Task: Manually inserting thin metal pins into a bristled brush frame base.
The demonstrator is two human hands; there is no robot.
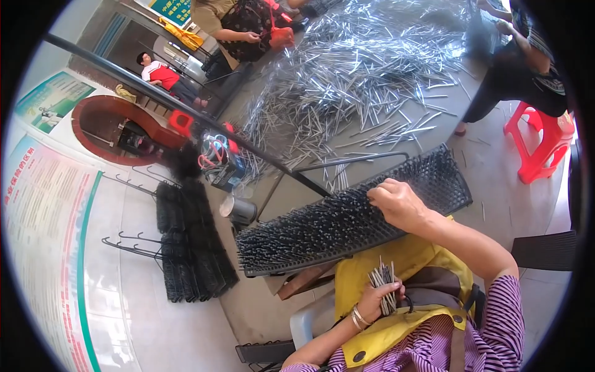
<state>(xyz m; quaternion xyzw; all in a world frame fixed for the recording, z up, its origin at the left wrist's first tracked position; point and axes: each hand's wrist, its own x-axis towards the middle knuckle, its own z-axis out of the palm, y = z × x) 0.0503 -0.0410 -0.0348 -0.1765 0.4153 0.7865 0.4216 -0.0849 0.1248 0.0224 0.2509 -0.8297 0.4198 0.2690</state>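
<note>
In front of me stretches a long black rack (434, 186) with a perforated edge. Short dark rods (304, 226) stand densely upright over its left and middle parts, while the right end shows a lower bristly surface. My right hand (398, 204) is over the rack right of its middle, fingers pinched together and pointing down. Whatever they hold is too small to make out. Close to my body, above a yellow apron (359, 273), my left hand (370, 302) is wrapped round a bundle of thin grey metal rods (385, 279), their ends sticking up.
A large heap of silvery rods (347, 80) covers the floor beyond the rack. A slanting black bar (248, 144) crosses the view. Black racks (192, 242) hang by the left wall near a metal can (238, 209). A red stool (540, 139) and other people stand farther off.
</note>
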